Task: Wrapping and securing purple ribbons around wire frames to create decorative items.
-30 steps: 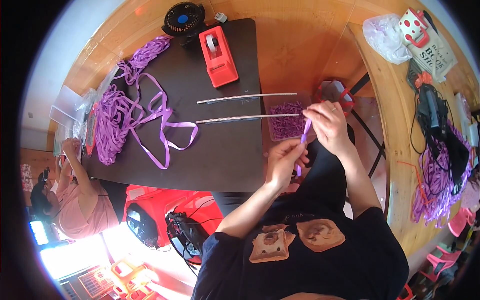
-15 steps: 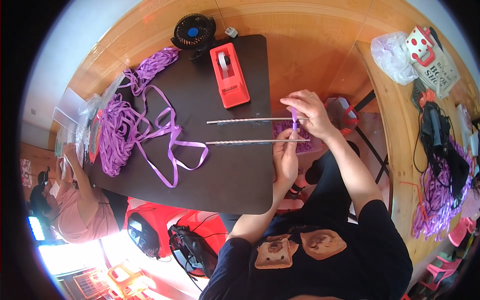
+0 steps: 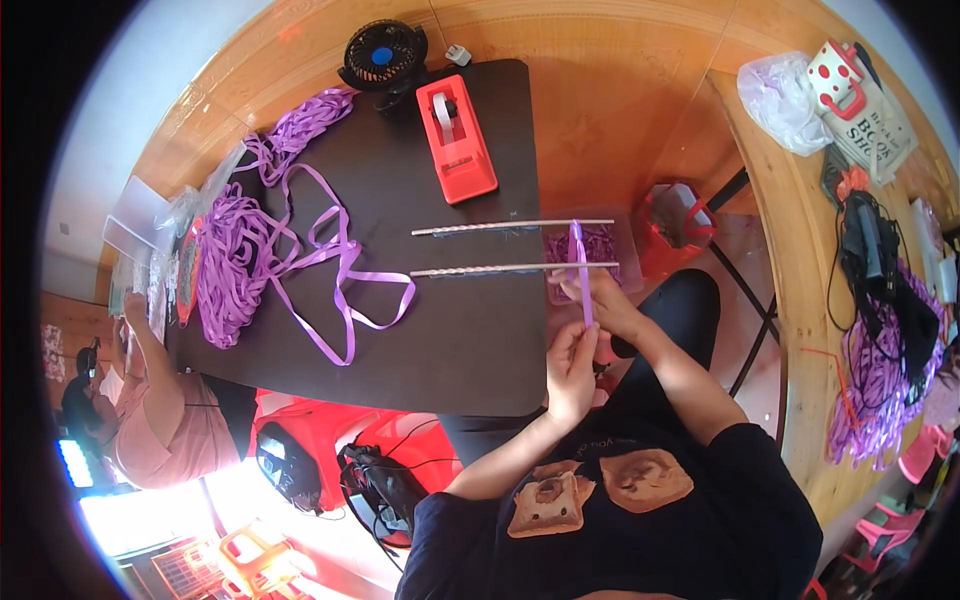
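A dark T-shirt [image 3: 620,540] bears two toast-shaped prints [image 3: 648,481].

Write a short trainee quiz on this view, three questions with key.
1. What black appliance sits beyond and to the left of the red tape dispenser?
2. True or false: the far rod and the near rod both stick out past the right edge of the dark table.
3. Fill in: the near end of the purple strip is pinched by the person's ____ hand.

Key:
1. A fan.
2. True.
3. Left: the left hand has it.
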Demonstrator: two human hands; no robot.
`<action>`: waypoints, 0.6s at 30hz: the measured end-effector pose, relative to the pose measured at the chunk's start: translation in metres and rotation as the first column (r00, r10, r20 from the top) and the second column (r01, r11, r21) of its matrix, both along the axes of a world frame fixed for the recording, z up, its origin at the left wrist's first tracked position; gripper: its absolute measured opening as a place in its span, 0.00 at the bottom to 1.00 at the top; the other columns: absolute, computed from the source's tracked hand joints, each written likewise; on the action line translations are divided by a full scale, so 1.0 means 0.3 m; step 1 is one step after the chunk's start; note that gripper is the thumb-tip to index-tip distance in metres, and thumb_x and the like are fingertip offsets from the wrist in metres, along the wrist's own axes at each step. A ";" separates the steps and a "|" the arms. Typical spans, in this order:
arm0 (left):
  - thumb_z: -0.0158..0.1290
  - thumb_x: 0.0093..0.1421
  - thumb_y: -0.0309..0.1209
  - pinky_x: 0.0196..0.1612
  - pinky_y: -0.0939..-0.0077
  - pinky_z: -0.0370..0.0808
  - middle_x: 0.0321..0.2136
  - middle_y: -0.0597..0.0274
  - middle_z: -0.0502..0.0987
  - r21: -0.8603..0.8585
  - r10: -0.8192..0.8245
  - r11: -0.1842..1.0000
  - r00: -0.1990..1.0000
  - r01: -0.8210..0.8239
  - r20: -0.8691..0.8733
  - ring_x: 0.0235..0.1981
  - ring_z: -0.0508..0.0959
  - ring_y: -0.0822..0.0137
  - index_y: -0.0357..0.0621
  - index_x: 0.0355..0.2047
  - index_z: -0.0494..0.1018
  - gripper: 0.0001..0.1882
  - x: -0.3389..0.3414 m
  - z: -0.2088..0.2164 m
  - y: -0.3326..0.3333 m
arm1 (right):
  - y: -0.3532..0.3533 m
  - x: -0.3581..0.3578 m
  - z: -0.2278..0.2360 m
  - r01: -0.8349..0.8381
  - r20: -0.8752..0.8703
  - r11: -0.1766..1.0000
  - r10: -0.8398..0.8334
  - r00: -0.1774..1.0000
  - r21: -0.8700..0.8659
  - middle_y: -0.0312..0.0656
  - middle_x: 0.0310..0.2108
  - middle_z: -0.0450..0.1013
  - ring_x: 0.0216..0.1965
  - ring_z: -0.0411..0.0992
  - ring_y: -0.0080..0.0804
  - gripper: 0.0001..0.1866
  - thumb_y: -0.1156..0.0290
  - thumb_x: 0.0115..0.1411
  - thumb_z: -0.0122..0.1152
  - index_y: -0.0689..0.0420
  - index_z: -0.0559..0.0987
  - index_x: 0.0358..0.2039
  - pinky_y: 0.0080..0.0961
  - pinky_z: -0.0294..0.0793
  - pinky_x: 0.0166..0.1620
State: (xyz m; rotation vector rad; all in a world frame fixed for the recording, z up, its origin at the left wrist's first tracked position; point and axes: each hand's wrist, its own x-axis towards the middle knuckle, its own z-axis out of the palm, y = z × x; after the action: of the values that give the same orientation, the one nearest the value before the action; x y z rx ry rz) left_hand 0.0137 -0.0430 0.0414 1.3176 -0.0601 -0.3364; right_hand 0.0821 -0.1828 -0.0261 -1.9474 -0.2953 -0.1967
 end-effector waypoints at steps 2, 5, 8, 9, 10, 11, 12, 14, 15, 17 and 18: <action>0.49 0.65 0.25 0.42 0.85 0.71 0.34 0.61 0.80 -0.001 0.010 1.000 1.000 -0.010 -0.025 0.34 0.76 0.77 0.36 0.40 0.74 0.07 -0.036 0.013 0.033 | 0.025 -0.076 -0.050 -0.051 0.038 0.998 0.049 0.998 0.048 0.48 0.40 0.75 0.42 0.73 0.44 0.17 0.63 0.62 0.49 0.61 0.76 0.45 0.35 0.70 0.44; 0.49 0.65 0.27 0.43 0.83 0.72 0.35 0.60 0.80 -0.113 -0.016 0.994 0.996 0.007 -0.084 0.35 0.77 0.76 0.35 0.41 0.74 0.09 -0.075 -0.008 0.088 | 0.044 -0.221 -0.055 -0.092 -0.544 0.937 0.273 0.793 0.336 0.37 0.33 0.73 0.36 0.67 0.21 0.15 0.67 0.64 0.47 0.65 0.75 0.42 0.21 0.68 0.40; 0.48 0.66 0.27 0.45 0.81 0.73 0.35 0.59 0.80 -0.093 -0.161 0.984 0.983 0.152 -0.092 0.36 0.78 0.74 0.34 0.42 0.73 0.09 -0.061 -0.020 0.123 | 0.066 -0.340 -0.223 -0.100 -0.436 0.889 0.313 0.844 0.446 0.33 0.29 0.71 0.32 0.66 0.20 0.11 0.73 0.62 0.47 0.65 0.75 0.40 0.22 0.67 0.37; 0.48 0.66 0.27 0.45 0.80 0.73 0.35 0.59 0.80 -0.047 -0.163 0.986 0.980 0.159 -0.114 0.36 0.78 0.73 0.34 0.42 0.73 0.09 -0.057 -0.064 0.150 | 0.092 -0.356 -0.204 -0.115 -0.439 0.884 0.334 0.834 0.454 0.33 0.29 0.71 0.32 0.66 0.20 0.11 0.73 0.62 0.47 0.65 0.75 0.40 0.22 0.67 0.37; 0.48 0.65 0.27 0.45 0.80 0.73 0.34 0.58 0.80 -0.007 -0.183 0.983 0.974 0.184 -0.137 0.36 0.78 0.73 0.33 0.41 0.74 0.09 -0.049 -0.064 0.160 | 0.108 -0.381 -0.147 -0.070 -0.499 0.891 0.315 0.808 0.449 0.33 0.28 0.71 0.32 0.66 0.20 0.11 0.72 0.61 0.48 0.65 0.76 0.38 0.22 0.67 0.37; 0.48 0.65 0.27 0.44 0.79 0.74 0.34 0.58 0.79 0.004 -0.222 0.974 0.959 0.226 -0.177 0.35 0.78 0.72 0.34 0.40 0.74 0.09 -0.045 -0.059 0.170 | 0.123 -0.404 -0.115 -0.026 -0.556 0.898 0.295 0.777 0.440 0.33 0.26 0.70 0.31 0.65 0.20 0.11 0.72 0.60 0.49 0.65 0.76 0.36 0.22 0.67 0.37; 0.48 0.65 0.27 0.44 0.79 0.74 0.34 0.58 0.79 0.005 -0.224 0.974 0.958 0.228 -0.182 0.35 0.78 0.72 0.34 0.40 0.74 0.09 -0.039 -0.060 0.170 | 0.135 -0.406 -0.141 -0.042 -0.603 0.921 0.288 0.744 0.388 0.35 0.28 0.74 0.33 0.69 0.21 0.13 0.70 0.59 0.50 0.66 0.79 0.36 0.23 0.68 0.40; 0.49 0.65 0.27 0.43 0.79 0.74 0.33 0.59 0.79 -0.021 -0.238 0.971 0.955 0.238 -0.179 0.35 0.78 0.72 0.35 0.39 0.75 0.09 -0.031 -0.065 0.169 | 0.113 -0.451 -0.167 -0.117 -0.625 0.918 0.347 0.699 0.379 0.41 0.35 0.76 0.39 0.71 0.24 0.13 0.72 0.60 0.50 0.66 0.79 0.39 0.23 0.68 0.46; 0.50 0.64 0.27 0.41 0.80 0.74 0.32 0.59 0.79 -0.004 -0.239 0.970 0.958 0.241 -0.157 0.34 0.78 0.72 0.35 0.38 0.76 0.08 -0.023 -0.056 0.175 | 0.116 -0.455 -0.122 -0.200 -0.645 0.907 0.407 0.647 0.371 0.46 0.41 0.77 0.45 0.73 0.28 0.14 0.75 0.60 0.50 0.65 0.79 0.43 0.24 0.67 0.53; 0.50 0.65 0.30 0.40 0.81 0.75 0.32 0.59 0.79 -0.011 -0.244 0.969 0.945 0.248 -0.216 0.32 0.78 0.73 0.36 0.39 0.75 0.10 -0.014 -0.052 0.188 | 0.126 -0.468 -0.093 -0.136 -0.638 0.865 0.455 0.621 0.484 0.48 0.41 0.78 0.44 0.74 0.30 0.14 0.73 0.59 0.51 0.66 0.81 0.40 0.24 0.67 0.53; 0.50 0.65 0.33 0.38 0.82 0.76 0.31 0.60 0.79 -0.023 -0.257 0.965 0.929 0.260 -0.266 0.31 0.78 0.74 0.36 0.39 0.74 0.11 -0.012 -0.050 0.187 | 0.127 -0.467 -0.069 -0.161 -0.618 0.843 0.494 0.612 0.514 0.47 0.39 0.78 0.43 0.74 0.29 0.14 0.71 0.60 0.51 0.65 0.81 0.40 0.24 0.68 0.52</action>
State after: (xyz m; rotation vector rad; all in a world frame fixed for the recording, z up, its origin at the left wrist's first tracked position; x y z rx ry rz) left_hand 0.0102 0.0132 0.0264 1.2677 -0.0040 -0.7389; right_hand -0.0581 -0.1446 -0.0467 -1.3572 -0.0595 0.7354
